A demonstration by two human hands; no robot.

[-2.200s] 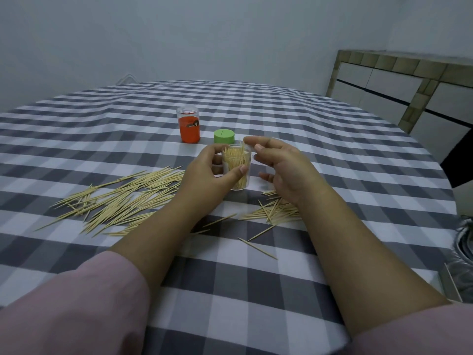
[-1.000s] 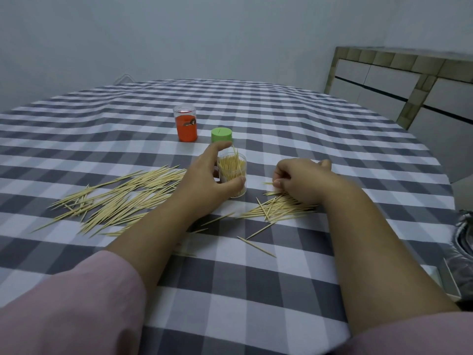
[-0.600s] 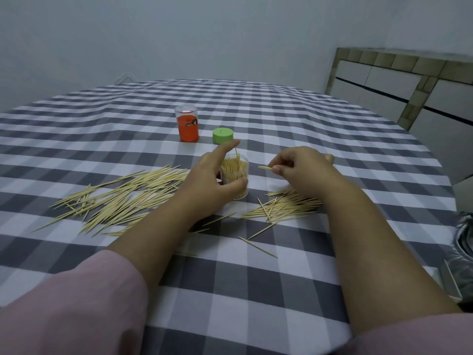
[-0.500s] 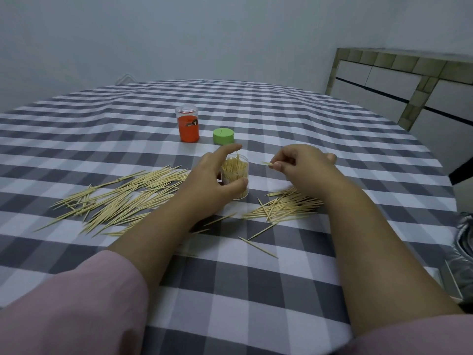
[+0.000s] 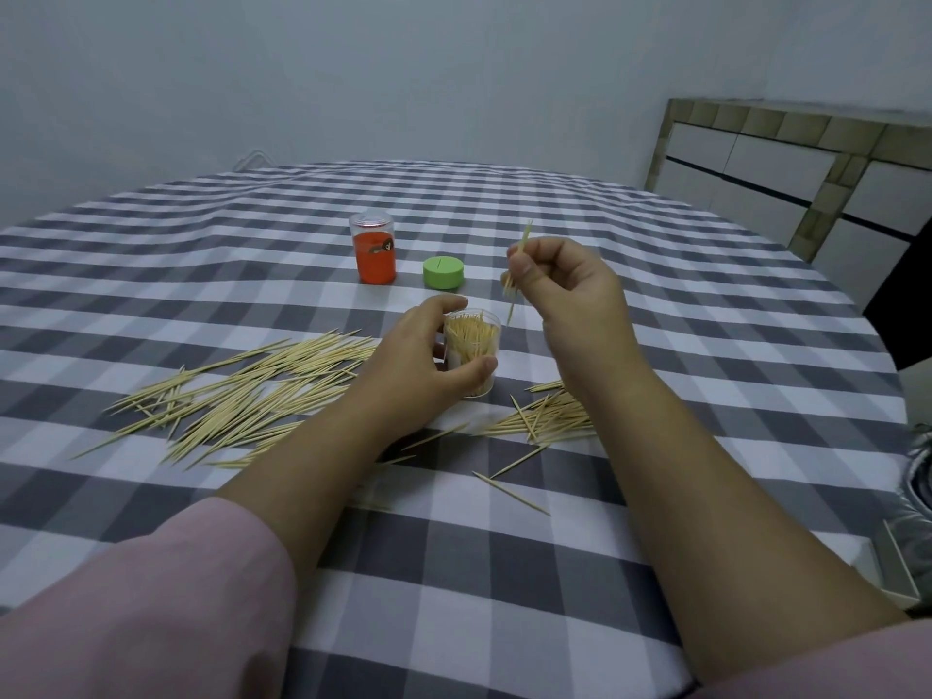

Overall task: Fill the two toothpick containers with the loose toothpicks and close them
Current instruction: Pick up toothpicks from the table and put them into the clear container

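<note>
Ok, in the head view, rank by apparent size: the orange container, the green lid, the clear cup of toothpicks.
1. Orange container and clear cup: too alike to rank; the cup sits nearer the camera and the left hand partly covers it.
2. Green lid: clearly smallest, low and flat.

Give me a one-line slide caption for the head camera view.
Left hand steadies a clear plastic toothpick container while the right hand pinches thin wooden toothpicks above it.

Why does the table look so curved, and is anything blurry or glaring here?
Head view: the wide-angle lens bows the checked tablecloth; light is dim, soft and bluish, shadows faint, no glare; the right hand and its toothpicks look slightly soft.
</note>
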